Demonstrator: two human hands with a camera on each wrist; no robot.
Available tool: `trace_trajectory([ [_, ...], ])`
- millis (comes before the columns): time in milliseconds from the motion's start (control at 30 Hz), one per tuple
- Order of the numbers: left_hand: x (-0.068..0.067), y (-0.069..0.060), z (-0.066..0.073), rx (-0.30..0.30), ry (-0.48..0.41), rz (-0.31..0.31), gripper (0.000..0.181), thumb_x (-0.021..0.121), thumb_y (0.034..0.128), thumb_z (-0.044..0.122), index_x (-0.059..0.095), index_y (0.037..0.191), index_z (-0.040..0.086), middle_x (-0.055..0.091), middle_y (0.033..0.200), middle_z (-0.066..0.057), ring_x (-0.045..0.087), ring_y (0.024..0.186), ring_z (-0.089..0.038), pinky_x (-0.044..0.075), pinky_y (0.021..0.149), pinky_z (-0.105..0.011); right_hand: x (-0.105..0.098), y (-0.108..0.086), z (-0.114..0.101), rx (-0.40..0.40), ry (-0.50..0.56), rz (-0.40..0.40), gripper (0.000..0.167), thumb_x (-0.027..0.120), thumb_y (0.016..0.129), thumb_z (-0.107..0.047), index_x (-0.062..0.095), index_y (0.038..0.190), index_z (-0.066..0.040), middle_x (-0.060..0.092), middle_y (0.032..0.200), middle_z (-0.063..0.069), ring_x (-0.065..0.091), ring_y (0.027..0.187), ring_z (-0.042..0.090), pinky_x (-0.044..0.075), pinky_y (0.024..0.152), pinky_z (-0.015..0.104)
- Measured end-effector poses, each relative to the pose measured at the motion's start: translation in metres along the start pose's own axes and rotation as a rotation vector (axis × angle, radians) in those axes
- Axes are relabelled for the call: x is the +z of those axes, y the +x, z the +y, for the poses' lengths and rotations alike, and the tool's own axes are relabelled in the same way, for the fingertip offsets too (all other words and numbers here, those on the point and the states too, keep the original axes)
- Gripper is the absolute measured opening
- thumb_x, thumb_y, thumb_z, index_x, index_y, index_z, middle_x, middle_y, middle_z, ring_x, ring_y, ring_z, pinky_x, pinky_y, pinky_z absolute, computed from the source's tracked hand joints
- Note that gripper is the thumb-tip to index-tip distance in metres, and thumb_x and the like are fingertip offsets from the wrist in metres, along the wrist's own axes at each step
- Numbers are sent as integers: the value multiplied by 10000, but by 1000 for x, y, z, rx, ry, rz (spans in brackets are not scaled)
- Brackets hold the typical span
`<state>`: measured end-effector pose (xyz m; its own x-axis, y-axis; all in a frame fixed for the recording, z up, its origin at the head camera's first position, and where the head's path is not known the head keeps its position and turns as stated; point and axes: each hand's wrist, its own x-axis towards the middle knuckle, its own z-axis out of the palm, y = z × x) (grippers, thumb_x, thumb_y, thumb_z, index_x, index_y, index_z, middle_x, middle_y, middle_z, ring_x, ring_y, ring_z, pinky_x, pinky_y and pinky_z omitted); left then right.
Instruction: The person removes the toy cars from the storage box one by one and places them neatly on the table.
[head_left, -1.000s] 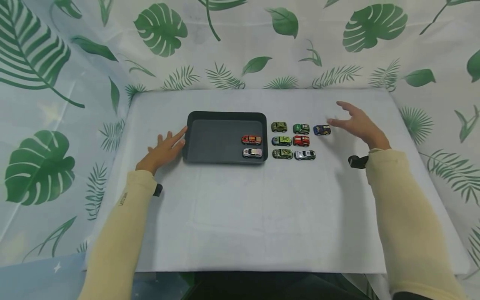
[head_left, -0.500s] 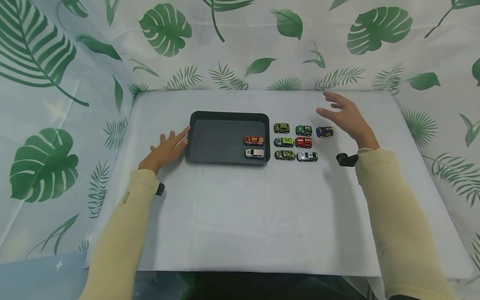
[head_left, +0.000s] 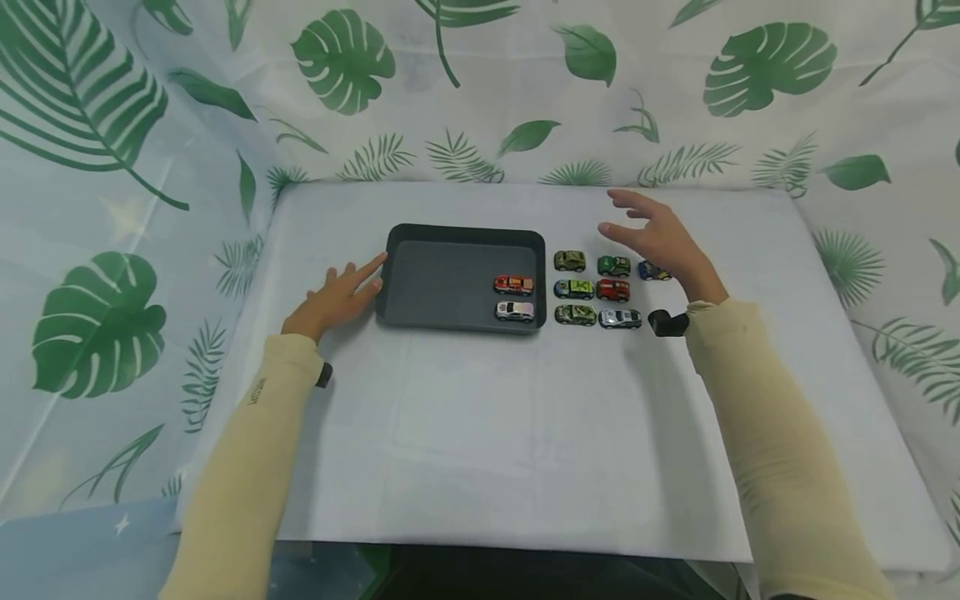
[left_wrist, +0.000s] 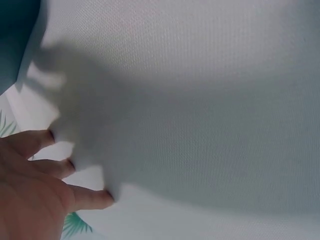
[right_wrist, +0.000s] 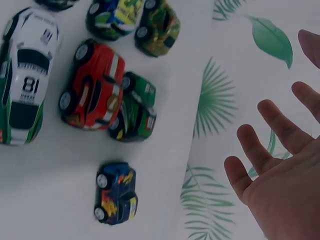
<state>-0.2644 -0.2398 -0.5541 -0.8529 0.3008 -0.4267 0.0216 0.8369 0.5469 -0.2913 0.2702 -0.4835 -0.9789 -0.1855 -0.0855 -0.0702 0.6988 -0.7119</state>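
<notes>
A dark grey rectangular tray [head_left: 450, 271] lies on the white-covered table; an orange-red toy car [head_left: 513, 285] and a whitish toy car [head_left: 515, 311] stand at its right end. My left hand [head_left: 333, 300] touches the tray's left rim with outstretched fingers. My right hand [head_left: 660, 246] hovers, fingers spread and holding nothing, over the back right of a group of toy cars. In that group are a green car [head_left: 614, 266], a red car [head_left: 613, 290], a silver-white car [head_left: 620, 318] and a dark blue car [head_left: 654, 271], which is partly hidden by the hand.
Closer to the tray's right side stand an olive car [head_left: 570, 261], a yellow-green and blue car [head_left: 573, 289] and a camouflage car [head_left: 575, 314]. A leaf-printed cloth [head_left: 465, 108] hangs behind the table's back edge.
My right hand has moved left from beyond the dark blue car to above the back of the group. The left hand stays at the tray's rim. The head view has shifted slightly.
</notes>
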Motion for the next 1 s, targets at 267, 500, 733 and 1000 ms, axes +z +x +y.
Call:
trace_trajectory([
  [267,1,-1,0,-15,55,27,622,335,1165,529,117,1735,407,86,1761,-257,-41,1587,-558,31,1157,-848,17,8,-21,-65,-59,-34,704,691,1057,-394,436,1656,-125,388,1700,130,350,1531,435,336,1173,706],
  [500,-2,-1,3,7,66,31,622,363,1173,492,145,1741,362,175,1745,-260,64,1581,-568,128,1219,-759,33,18,-38,-130,-73,-53,648,707,1049,-339,501,1612,-95,435,1667,149,355,1538,402,308,1211,663],
  [733,-3,-3,10,28,84,53,609,409,1181,420,189,1740,323,332,1695,-244,360,1519,-492,281,1218,-676,49,28,-49,-168,-103,-99,631,721,1045,-296,512,1604,-90,447,1660,152,317,1567,374,218,1245,667],
  [1000,-7,-3,13,5,94,54,616,437,1176,415,201,1738,328,373,1674,-244,403,1485,-512,309,1195,-691,68,38,-63,-193,-254,-157,625,727,1038,-307,529,1588,-84,547,1557,205,357,1474,475,223,1143,700],
])
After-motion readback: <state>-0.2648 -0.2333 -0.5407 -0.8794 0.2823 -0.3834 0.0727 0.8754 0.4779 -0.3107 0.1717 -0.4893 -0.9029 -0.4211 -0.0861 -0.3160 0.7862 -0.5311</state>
